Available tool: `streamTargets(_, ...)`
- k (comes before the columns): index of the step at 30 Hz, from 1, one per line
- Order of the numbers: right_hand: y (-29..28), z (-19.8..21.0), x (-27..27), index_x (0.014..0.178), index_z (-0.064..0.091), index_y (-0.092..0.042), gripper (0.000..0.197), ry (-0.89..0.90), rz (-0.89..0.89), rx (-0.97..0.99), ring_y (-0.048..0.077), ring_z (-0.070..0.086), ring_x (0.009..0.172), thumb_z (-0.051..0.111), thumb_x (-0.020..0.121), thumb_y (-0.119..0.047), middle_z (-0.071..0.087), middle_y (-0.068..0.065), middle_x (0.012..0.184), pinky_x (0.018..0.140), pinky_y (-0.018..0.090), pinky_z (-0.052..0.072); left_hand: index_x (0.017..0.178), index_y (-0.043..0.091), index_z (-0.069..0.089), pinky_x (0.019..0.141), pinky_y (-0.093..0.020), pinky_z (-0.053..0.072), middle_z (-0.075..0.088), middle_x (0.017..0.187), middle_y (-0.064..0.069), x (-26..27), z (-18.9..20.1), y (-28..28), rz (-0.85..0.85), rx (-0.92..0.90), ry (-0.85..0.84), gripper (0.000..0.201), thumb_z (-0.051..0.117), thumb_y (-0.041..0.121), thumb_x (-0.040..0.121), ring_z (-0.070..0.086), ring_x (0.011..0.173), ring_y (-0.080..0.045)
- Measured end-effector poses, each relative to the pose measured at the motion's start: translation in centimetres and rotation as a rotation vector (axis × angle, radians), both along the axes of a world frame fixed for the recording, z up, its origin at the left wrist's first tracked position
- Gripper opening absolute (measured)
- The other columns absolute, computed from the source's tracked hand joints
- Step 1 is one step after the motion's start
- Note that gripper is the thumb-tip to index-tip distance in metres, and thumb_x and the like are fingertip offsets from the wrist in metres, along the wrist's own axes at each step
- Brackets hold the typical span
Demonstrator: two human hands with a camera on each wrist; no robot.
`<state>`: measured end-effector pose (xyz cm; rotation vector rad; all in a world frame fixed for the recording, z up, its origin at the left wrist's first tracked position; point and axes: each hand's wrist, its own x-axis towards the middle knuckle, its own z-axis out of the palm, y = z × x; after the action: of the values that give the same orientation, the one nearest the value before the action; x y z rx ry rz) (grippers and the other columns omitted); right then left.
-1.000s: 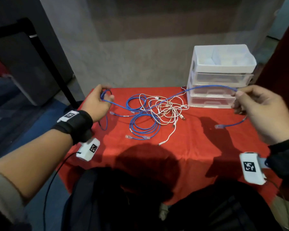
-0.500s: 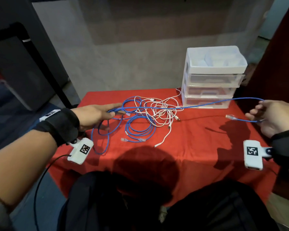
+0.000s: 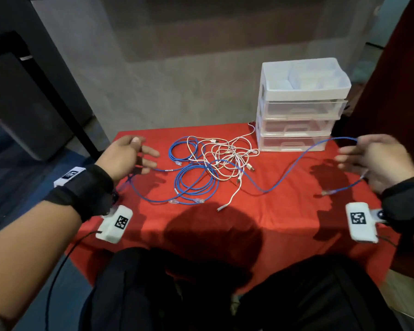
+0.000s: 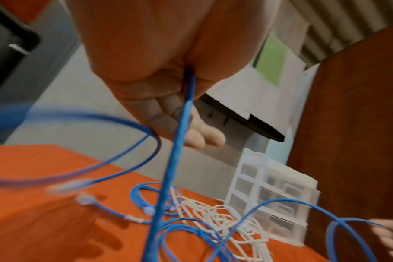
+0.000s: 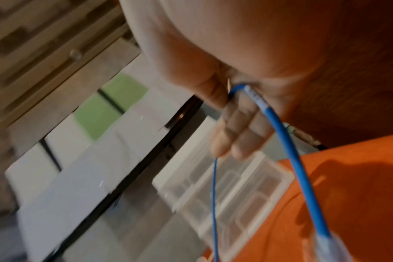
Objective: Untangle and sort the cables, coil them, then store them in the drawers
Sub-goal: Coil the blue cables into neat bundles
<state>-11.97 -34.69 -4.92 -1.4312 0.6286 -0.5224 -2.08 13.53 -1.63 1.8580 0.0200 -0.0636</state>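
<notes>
Stretched between both hands above the red tablecloth (image 3: 261,223): 1 blue Ethernet cable (image 3: 294,163), sagging low across the tangle in the middle. Left hand (image 3: 127,155) mostly spread, fingers reaching forward, with the cable running out along the palm, trapped at the base of the fingers (image 4: 168,113). Right hand (image 3: 378,158) loosely curled, the cable looped through the fingers (image 5: 238,124) and its clear plug (image 3: 329,192) dangling below. Light, limp and springy by the look of it; likely to snag on neighbouring loops, so best gripped just behind the plugs and drawn out slowly. In the pile: at least 2 more blue cables (image 3: 194,180) in rough coils, and thin white USB cables (image 3: 227,154) knotted together, number not countable. At the far right, 1 plastic drawer unit (image 3: 299,111) with 3 clear drawers, all closed.
</notes>
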Motion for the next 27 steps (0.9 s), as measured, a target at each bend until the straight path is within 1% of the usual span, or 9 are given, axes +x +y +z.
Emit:
streamTargets(4,3.8,-1.2,0.8,0.106,0.051,-0.026,0.021,0.136,0.254,-0.28,0.023,0.065,0.078,0.053,0.099,-0.006,0.069,0.007,0.092,0.064,0.032,0.043,0.129,0.01,0.053,0.051,-0.026,0.043,0.066,0.075,0.0,-2.4,1.2,-3.7,-0.091,-0.095,-0.301,0.032,0.03,0.023,0.112,0.048,0.048,-0.012)
streamTargets(6,5.1,-2.0,0.7,0.113,0.057,-0.026,0.019,0.216,0.319,-0.576,0.026,0.06,0.098,0.061,0.098,-0.016,0.067,0.007,0.103,0.078,0.037,0.046,0.13,0.016,0.056,0.05,-0.026,0.04,0.063,0.075,0.001,-4.0,2.0,-5.2,-0.164,-0.14,-0.386,0.032,0.031,0.025,0.111,0.043,0.052,-0.012)
streamTargets(8,6.7,-2.4,0.0,0.13,0.056,-0.025,0.037,0.299,0.313,-0.965,0.034,0.05,0.124,0.064,0.094,-0.028,0.058,0.01,0.13,0.102,0.047,0.041,0.132,0.021,0.057,0.051,-0.023,0.039,0.061,0.075,0.0,-5.6,2.8,-6.6,-0.207,-0.167,-0.428,0.034,0.031,0.028,0.111,0.041,0.054,-0.012)
streamTargets(11,10.6,-1.1,-1.3,0.143,0.048,-0.03,0.054,0.133,0.283,-1.131,0.031,0.032,0.139,0.065,0.091,-0.032,0.042,0.002,0.149,0.109,0.053,0.031,0.135,0.023,0.056,0.056,-0.025,0.04,0.06,0.075,-0.001,-7.3,3.3,-8.3,-0.242,-0.185,-0.471,0.036,0.03,0.029,0.111,0.041,0.056,-0.014)
streamTargets(15,14.7,1.0,-1.5,0.133,0.058,-0.026,0.043,-0.193,0.389,-0.953,0.022,0.053,0.125,0.058,0.092,-0.042,0.061,-0.004,0.132,0.107,0.038,0.04,0.135,0.022,0.058,0.057,-0.026,0.04,0.059,0.073,-0.002,-8.6,3.5,-9.9,-0.298,-0.204,-0.479,0.037,0.03,0.03,0.111,0.041,0.057,-0.016)
streamTargets(19,17.3,2.6,-1.2,0.13,0.058,-0.024,0.033,-0.264,0.657,-0.383,0.011,0.066,0.108,0.065,0.098,-0.03,0.07,0.002,0.121,0.097,0.033,0.052,0.13,0.022,0.061,0.055,-0.029,0.039,0.055,0.071,-0.004,-9.6,3.5,-10.8,-0.349,-0.289,-0.45,0.037,0.031,0.033,0.11,0.039,0.055,-0.016)
streamTargets(23,17.9,4.0,-2.5,0.125,0.057,-0.014,0.022,-0.342,0.767,-0.196,0.016,0.068,0.083,0.057,0.103,-0.013,0.069,0.012,0.095,0.075,0.016,0.047,0.128,0.024,0.062,0.057,-0.033,0.038,0.054,0.072,-0.004,-9.9,2.7,-10.5,-0.309,-0.263,-0.427,0.036,0.033,0.035,0.11,0.039,0.055,-0.015)
streamTargets(25,17.9,4.3,-3.2,0.136,0.051,-0.016,0.037,-0.378,0.811,-0.082,0.024,0.065,0.082,0.06,0.1,-0.016,0.066,0.014,0.096,0.075,0.022,0.049,0.127,0.023,0.063,0.056,-0.032,0.037,0.053,0.071,-0.003,-9.8,2.0,-10.0,-0.278,-0.252,-0.405,0.035,0.034,0.034,0.11,0.038,0.054,-0.014)
streamTargets(27,18.0,4.6,-3.5,0.131,0.055,-0.017,0.035,-0.372,0.787,0.022,0.024,0.063,0.077,0.06,0.097,-0.022,0.066,0.013,0.093,0.073,0.031,0.05,0.125,0.023,0.065,0.055,-0.03,0.035,0.05,0.07,-0.001,-10.0,1.4,-9.8,-0.26,-0.226,-0.388,0.034,0.035,0.03,0.11,0.037,0.055,-0.014)
